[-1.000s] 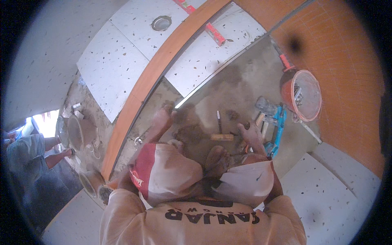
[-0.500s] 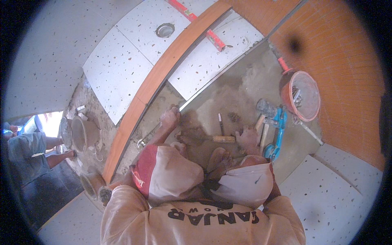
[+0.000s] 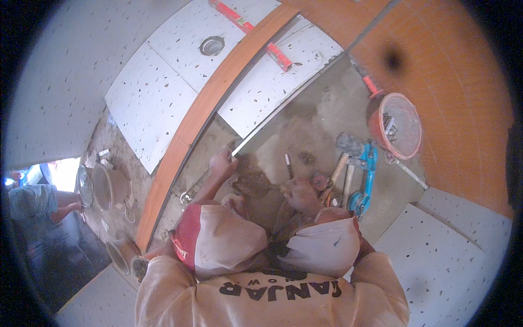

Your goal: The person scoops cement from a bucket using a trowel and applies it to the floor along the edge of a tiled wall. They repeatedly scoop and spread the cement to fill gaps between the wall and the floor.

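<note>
My left hand [image 3: 222, 162] is closed round the lower end of a long, thin white strip [image 3: 283, 108], which runs along the edge of a white speckled tile [image 3: 272, 87]. My right hand [image 3: 302, 193] is low over the mortar bed with its fingers curled; whatever lies within them is hidden. Just beyond its fingertips, a dark marker with a white end [image 3: 288, 160] lies on the mortar. To its right are a dark-headed mallet [image 3: 350, 144] with a wooden handle, a second wooden handle [image 3: 348, 185] and a blue suction lifter [image 3: 370, 169].
A brown plank [image 3: 188, 128] crosses the tiles, with a red spirit level [image 3: 280, 58] by its far end. A reddish bucket [image 3: 417, 131] stands at the right near a red-handled tool [image 3: 371, 84]. Left are a bucket [image 3: 102, 188] and another person's leg [image 3: 65, 201].
My right hand has moved left, over where a short wooden piece lay. A reddish object beside the mallet handle is now uncovered. The left hand keeps its hold on the strip.
</note>
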Action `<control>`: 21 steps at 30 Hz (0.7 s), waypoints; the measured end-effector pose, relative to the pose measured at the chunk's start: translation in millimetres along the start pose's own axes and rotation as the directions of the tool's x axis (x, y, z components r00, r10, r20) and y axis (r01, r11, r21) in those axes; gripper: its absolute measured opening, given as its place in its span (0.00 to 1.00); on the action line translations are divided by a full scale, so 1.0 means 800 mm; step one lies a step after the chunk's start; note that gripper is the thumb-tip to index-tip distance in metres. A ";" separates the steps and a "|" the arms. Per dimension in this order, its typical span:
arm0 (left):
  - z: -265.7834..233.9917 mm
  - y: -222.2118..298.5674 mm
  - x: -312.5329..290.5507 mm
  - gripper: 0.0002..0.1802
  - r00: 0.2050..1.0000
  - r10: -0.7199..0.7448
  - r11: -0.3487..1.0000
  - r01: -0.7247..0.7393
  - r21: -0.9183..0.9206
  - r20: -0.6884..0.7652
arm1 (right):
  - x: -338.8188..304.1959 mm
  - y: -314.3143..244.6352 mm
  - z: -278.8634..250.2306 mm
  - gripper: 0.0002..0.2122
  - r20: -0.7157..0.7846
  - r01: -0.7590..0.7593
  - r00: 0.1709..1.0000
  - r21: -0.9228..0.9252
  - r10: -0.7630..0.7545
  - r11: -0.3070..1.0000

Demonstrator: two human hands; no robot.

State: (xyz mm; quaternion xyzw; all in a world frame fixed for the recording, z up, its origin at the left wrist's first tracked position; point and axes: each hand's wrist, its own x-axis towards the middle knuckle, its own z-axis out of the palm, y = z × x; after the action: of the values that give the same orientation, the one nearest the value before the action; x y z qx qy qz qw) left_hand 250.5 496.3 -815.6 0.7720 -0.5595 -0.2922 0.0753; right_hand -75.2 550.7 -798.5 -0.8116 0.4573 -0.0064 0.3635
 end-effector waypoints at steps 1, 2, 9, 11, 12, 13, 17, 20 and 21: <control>-0.003 0.005 -0.002 0.17 1.000 0.009 1.000 -0.009 -0.008 0.002 | -0.001 0.007 0.010 0.16 0.010 -0.017 1.000 -0.042 0.017 0.999; -0.006 0.010 -0.003 0.17 1.000 0.019 1.000 -0.018 -0.015 0.003 | -0.002 0.013 0.020 0.15 0.020 -0.033 0.999 -0.084 0.035 0.996; -0.029 0.025 -0.012 0.17 0.980 0.200 0.977 -0.200 -0.078 -0.004 | 0.008 -0.007 0.007 0.18 0.062 -0.023 0.998 -0.001 0.024 1.000; -0.036 0.030 -0.013 0.18 0.972 0.237 0.967 -0.236 -0.098 -0.001 | 0.012 -0.023 -0.015 0.20 0.171 -0.072 0.982 -0.063 0.082 0.995; -0.042 0.038 -0.012 0.18 0.972 0.230 0.971 -0.226 -0.077 0.042 | 0.011 -0.028 -0.024 0.22 0.224 -0.096 0.968 -0.096 0.116 0.991; -0.048 0.047 -0.011 0.17 0.972 0.221 0.975 -0.217 -0.055 0.084 | 0.006 -0.032 -0.033 0.22 0.206 -0.122 0.970 -0.054 0.131 0.991; -0.054 0.066 0.006 0.17 0.955 0.233 0.972 -0.228 -0.053 0.183 | -0.010 -0.035 -0.044 0.24 0.166 -0.201 0.970 0.159 0.175 0.967; -0.053 0.082 0.010 0.17 0.958 0.281 0.959 -0.282 0.021 0.051 | -0.026 -0.020 -0.029 0.25 0.108 -0.293 0.955 0.199 0.277 0.935; -0.058 0.085 0.008 0.16 0.948 0.310 0.949 -0.313 0.037 0.069 | -0.029 -0.020 -0.030 0.26 0.082 -0.331 0.944 0.192 0.321 0.924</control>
State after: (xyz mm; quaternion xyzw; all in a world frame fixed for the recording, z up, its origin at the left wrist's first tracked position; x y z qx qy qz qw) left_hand 220.8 456.2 -749.9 0.6659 -0.6833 -0.2872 0.0847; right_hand -85.3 559.0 -763.6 -0.6829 0.5736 0.0271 0.4516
